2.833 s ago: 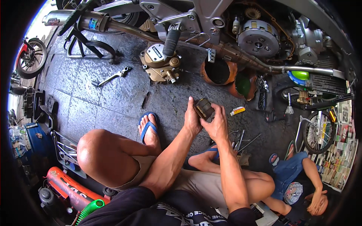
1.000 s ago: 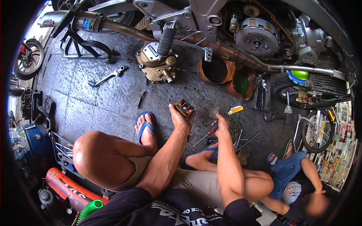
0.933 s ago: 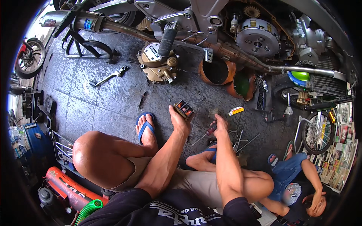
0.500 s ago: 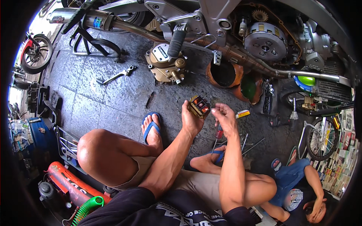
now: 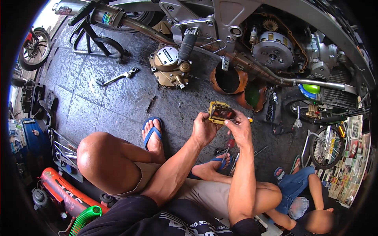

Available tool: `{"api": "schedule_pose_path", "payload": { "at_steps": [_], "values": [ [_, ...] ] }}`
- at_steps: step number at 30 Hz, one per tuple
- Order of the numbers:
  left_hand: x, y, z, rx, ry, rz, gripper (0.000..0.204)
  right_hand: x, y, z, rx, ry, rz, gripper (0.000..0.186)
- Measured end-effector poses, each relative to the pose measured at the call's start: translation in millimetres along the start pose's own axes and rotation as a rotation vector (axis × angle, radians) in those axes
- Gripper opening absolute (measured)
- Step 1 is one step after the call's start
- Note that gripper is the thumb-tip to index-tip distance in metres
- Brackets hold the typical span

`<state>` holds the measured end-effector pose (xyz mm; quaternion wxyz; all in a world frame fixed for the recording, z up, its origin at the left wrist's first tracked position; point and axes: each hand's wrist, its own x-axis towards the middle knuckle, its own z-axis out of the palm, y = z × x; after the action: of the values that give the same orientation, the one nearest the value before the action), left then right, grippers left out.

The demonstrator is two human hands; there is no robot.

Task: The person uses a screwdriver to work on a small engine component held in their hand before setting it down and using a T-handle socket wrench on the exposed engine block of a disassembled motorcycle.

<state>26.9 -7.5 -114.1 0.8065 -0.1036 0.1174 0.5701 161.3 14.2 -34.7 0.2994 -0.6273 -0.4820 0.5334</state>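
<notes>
Yellow-rimmed, dark-centred rectangular part (image 5: 219, 113) sits near centre, gripped by left hand (image 5: 204, 129) and right hand (image 5: 240, 128), the right apparently also holding a red-handled screwdriver (image 5: 230, 142); farther off, the rounded bronze metal engine cover (image 5: 167, 69) lies removed, not yet refitted.

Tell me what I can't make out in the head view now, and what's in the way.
All in the head view:
Right end of the yellow-edged part: covered by the fingers of the right hand.
Its underside: turned away, above the left hand.
Upper end of the red-handled screwdriver: hidden by the right hand.
Small yellow item: mostly behind that hand.
Red motorbike: cut off by the left rim.
</notes>
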Motion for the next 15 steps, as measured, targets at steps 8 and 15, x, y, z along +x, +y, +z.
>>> {"api": "schedule_pose_path", "payload": {
  "at_steps": [8,15],
  "values": [
    [-14.5,-4.9,15.2,0.067,-0.191,-0.123,0.062,-15.7,-20.8,-31.0,0.18,-0.075,0.056,0.05],
    [-20.0,-21.8,17.1,0.041,-0.331,-0.35,0.059,-34.3,-14.3,-71.7,0.237,-0.134,0.115,0.052]
  ]
}}
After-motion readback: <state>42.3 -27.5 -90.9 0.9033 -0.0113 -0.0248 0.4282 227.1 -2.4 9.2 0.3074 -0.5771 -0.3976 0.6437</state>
